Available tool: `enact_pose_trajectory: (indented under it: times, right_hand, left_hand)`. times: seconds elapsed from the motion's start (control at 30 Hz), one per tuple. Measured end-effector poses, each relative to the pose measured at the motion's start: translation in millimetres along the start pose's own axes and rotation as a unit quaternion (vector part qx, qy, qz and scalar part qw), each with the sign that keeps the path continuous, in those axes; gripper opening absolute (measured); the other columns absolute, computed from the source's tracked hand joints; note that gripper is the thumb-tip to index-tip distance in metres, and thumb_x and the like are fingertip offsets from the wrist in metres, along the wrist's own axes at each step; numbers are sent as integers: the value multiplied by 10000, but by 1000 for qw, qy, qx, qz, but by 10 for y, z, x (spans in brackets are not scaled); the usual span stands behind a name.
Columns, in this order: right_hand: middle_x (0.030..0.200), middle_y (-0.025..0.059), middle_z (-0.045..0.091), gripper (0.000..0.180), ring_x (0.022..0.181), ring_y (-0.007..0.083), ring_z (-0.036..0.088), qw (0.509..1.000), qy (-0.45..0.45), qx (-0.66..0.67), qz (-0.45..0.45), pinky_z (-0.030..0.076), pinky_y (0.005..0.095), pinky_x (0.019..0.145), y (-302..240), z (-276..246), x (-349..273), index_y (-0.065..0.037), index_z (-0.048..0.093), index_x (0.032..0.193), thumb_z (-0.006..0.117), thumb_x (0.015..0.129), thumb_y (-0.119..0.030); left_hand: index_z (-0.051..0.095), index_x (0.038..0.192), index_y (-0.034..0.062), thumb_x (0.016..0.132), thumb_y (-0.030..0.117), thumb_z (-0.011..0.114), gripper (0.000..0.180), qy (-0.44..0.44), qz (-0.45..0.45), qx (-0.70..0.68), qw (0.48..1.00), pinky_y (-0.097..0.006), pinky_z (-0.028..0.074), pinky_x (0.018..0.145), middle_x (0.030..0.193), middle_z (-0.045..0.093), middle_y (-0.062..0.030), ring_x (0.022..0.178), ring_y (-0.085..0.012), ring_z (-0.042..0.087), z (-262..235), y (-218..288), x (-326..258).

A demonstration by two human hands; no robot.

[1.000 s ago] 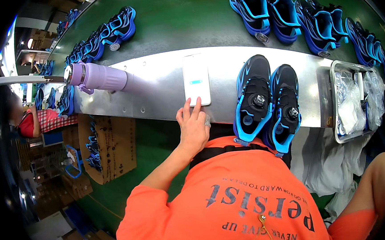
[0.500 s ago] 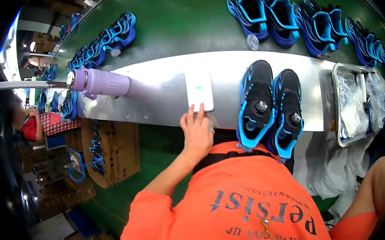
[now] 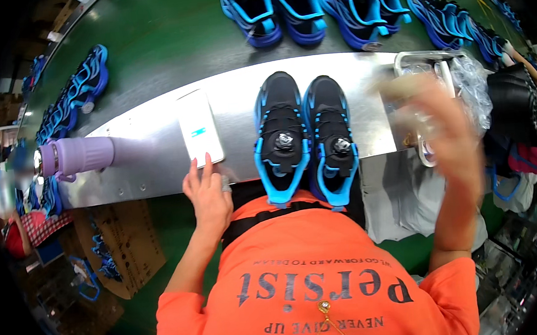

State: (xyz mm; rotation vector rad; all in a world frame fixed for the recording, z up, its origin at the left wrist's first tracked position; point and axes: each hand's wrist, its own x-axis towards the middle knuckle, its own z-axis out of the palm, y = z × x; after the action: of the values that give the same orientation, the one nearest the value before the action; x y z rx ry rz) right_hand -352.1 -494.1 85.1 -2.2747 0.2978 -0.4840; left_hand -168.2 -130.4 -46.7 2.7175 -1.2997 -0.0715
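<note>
A white phone [image 3: 200, 128] with a lit screen lies on the metal ledge. My left hand [image 3: 208, 195] is at its near end, two fingers stretched out onto the phone and the others bent; it grips nothing. Right of the phone stands a pair of black and blue sneakers, a left shoe [image 3: 281, 123] and a right shoe [image 3: 330, 126], toes pointing away and a round dial on each tongue. My right hand [image 3: 433, 115] is raised beside a metal tray [image 3: 421, 55]. Motion smears its fingers, and it covers part of the tray.
A purple bottle [image 3: 84, 154] lies on its side at the ledge's left. Clear plastic bags [image 3: 471, 85] fill the tray. Sneakers [image 3: 298, 10] line the green surface beyond; another row [image 3: 76, 94] runs at left. Below the ledge stands a cardboard box [image 3: 124, 246] holding shoes.
My view has turned right, so the ledge and shoes sit further left. My right hand has come into view by the tray. My left hand stays at the phone.
</note>
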Motion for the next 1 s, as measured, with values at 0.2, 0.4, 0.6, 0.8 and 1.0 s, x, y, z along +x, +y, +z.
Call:
enact_pose_trajectory:
  times: [0.2, 0.4, 0.6, 0.8, 1.0]
  right_hand:
    - [929, 107, 541, 452, 844, 299, 557, 982, -155, 60, 90, 484, 364, 792, 103, 557, -261, -177, 670, 1257, 738, 815, -109]
    - [934, 136, 566, 362, 870, 330, 594, 987, -136, 35, 78, 490, 383, 769, 60, 590, -251, -131, 667, 1181, 724, 825, -95]
    - [906, 117, 545, 370, 840, 309, 577, 984, -140, 22, 109, 473, 390, 743, 13, 627, -208, -144, 688, 1178, 740, 813, -104]
    - [900, 114, 547, 348, 801, 300, 581, 987, -133, -5, 87, 473, 383, 708, -45, 642, -156, -117, 699, 1153, 745, 809, -98]
    - [904, 102, 564, 308, 843, 288, 593, 992, -91, 20, 87, 487, 364, 745, -65, 733, -212, -89, 695, 1094, 756, 792, -100]
  left_hand:
    - [561, 856, -10, 792, 10, 586, 72, -12, -4, -13, 1000, -543, 251, 1084, 1489, 445, -207, 1364, -441, 351, -68, 98, 80]
    - [566, 857, -16, 733, 1, 608, 132, -9, -8, -9, 1000, -552, 257, 1075, 1496, 427, -213, 1368, -441, 339, -18, 71, 37]
    - [580, 887, -27, 715, 42, 646, 196, -2, 8, 0, 1000, -565, 260, 1072, 1498, 423, -212, 1379, -439, 328, 7, 49, 47]
    - [569, 868, -23, 728, 20, 629, 158, -1, 1, -10, 1000, -578, 256, 1068, 1502, 410, -221, 1377, -449, 323, -19, 18, 4]
    - [544, 863, -12, 783, 17, 596, 100, -1, -15, -22, 1000, -555, 263, 1076, 1498, 437, -200, 1364, -446, 347, -27, 111, 58]
